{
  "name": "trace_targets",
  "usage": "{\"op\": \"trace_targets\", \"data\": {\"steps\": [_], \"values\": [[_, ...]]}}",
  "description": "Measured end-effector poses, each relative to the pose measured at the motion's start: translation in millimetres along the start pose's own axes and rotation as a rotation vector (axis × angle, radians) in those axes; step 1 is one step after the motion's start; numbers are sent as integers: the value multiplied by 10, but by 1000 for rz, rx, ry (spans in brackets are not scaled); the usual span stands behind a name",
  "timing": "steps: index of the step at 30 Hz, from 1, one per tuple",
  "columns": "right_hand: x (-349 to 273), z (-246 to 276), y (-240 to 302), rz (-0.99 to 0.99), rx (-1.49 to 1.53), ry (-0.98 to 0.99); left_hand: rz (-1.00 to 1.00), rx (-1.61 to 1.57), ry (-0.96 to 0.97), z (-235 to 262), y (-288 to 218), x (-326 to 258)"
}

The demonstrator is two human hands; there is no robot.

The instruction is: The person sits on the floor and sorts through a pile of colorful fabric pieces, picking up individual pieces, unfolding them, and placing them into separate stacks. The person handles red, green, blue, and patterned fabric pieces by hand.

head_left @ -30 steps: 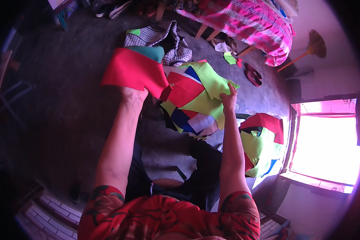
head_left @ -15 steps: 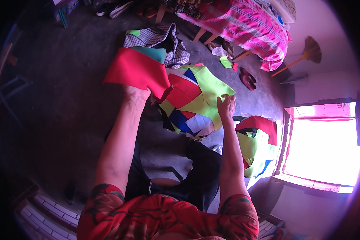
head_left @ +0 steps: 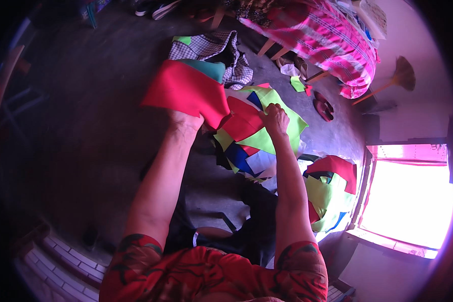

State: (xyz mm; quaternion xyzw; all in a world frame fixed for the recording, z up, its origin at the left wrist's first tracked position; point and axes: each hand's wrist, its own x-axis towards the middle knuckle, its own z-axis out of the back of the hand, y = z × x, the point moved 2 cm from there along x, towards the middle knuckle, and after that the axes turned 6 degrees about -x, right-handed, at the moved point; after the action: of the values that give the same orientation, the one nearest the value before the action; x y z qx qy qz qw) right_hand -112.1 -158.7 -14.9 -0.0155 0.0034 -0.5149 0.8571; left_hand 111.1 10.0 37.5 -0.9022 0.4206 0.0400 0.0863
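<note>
My left hand is closed on the near edge of a stack of cloth pieces. A large red cloth piece lies on top and hides most of the fingers; a teal cloth piece shows behind it. To the right, my right hand is closed over a pile of cut cloth, its fingertips pinched at the left edge of a lime-green cloth piece. Which layer the fingertips grip is hard to see. Beside it in the pile are a red cloth piece, a blue one and a pale one.
A checked cloth lies on the floor beyond the stack. Another cloth pile sits at the right, near the bright window. Farther back are a bed with a pink plaid cover, shoes and a broom.
My right hand has moved left across the pile, from the lime-green piece's right corner to its left edge, and its fingers have closed. The left hand still holds the stack. The view has shifted slightly.
</note>
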Motion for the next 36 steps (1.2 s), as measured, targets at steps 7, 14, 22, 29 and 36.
{"op": "trace_targets", "data": {"steps": [7, 14, 22, 29, 36], "values": [[101, -123, -6, 56, -176, -39, 6, -17, 4, 8, 31, -4], [114, -76, 60, 100, -121, -104, -8, 13, -23, -8, 19, -19], [279, -226, -63, 114, -224, 43, 46, 19, -17, 52, 81, 12], [75, -48, -126, 256, -190, -28, 34, -45, 61, 117, 30, 44], [-222, 77, -244, 316, -70, -5, 7, 25, 37, 42, -34, 30]]}}
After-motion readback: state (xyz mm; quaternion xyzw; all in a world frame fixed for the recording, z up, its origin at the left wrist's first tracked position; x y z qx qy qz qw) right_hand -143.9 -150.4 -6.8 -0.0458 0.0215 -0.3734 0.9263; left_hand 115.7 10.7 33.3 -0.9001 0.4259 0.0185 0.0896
